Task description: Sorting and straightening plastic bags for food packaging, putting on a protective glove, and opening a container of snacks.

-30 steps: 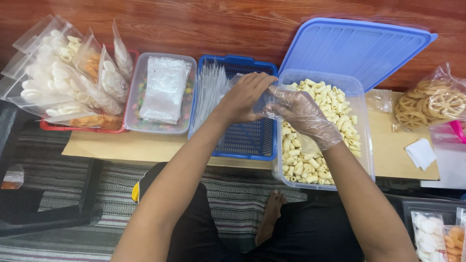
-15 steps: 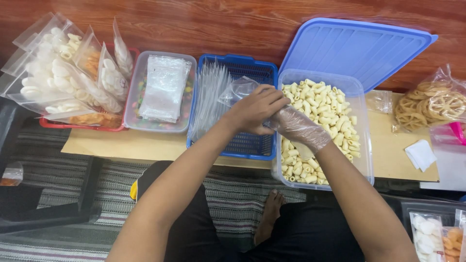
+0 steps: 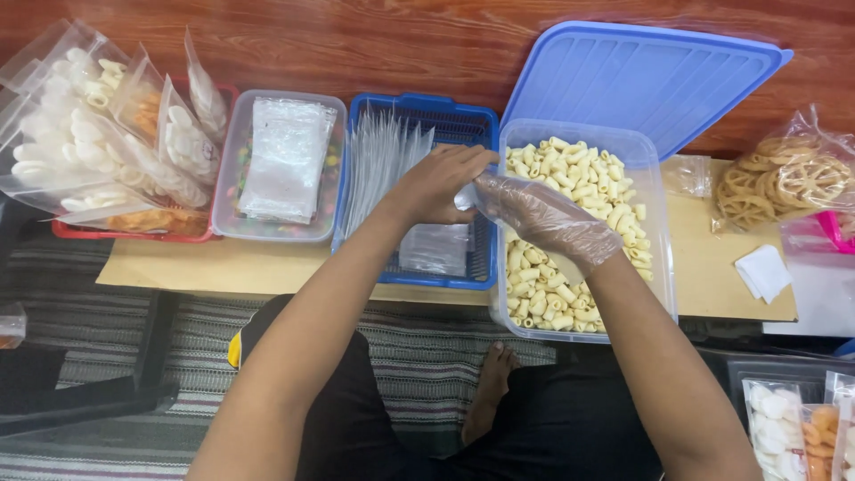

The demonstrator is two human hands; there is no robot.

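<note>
Both hands have drawn back from the tub: bare left hand [image 3: 438, 185] and gloved right hand [image 3: 543, 218] pinch a small clear plastic bag [image 3: 466, 196] over the blue basket [image 3: 481, 125], likely opening it beside the clear tub of pale tube snacks [image 3: 583, 191]; next needs its mouth spread.

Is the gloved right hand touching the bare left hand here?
Touching. The head view shows the gloved right hand meeting the left hand fingers over the blue basket, no gap.

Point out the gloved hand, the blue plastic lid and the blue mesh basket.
gloved right hand [image 3: 543, 214], head view, back of the hand.
blue plastic lid [image 3: 650, 80], head view, middle of its ribbed top.
blue mesh basket [image 3: 463, 120], head view, far right rim.
</note>
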